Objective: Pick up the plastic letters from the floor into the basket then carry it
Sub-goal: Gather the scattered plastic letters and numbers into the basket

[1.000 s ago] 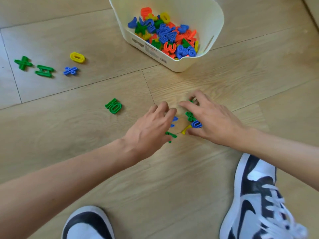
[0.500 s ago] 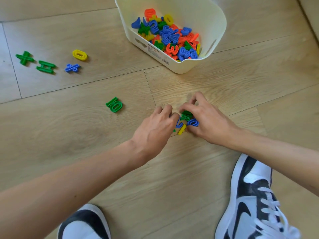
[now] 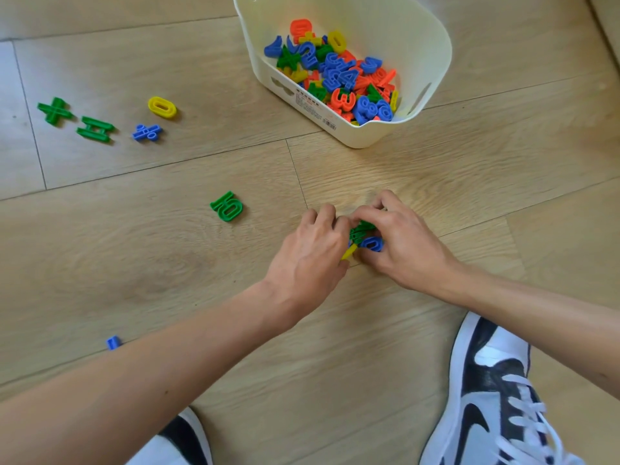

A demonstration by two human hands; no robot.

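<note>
— Hands? Room?
— I see the left hand (image 3: 310, 253) and right hand (image 3: 401, 245) cupped together around a small pile of letters (image 3: 364, 238) on the floor (image 3: 436, 182); bare boards reach the basket (image 3: 432, 52).
— Obscured?
— Pile mostly covered; grip unclear.

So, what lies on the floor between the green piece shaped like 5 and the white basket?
Nothing: in the head view the floor between the green 5 and the basket is bare wood, crossed only by plank seams.
</note>
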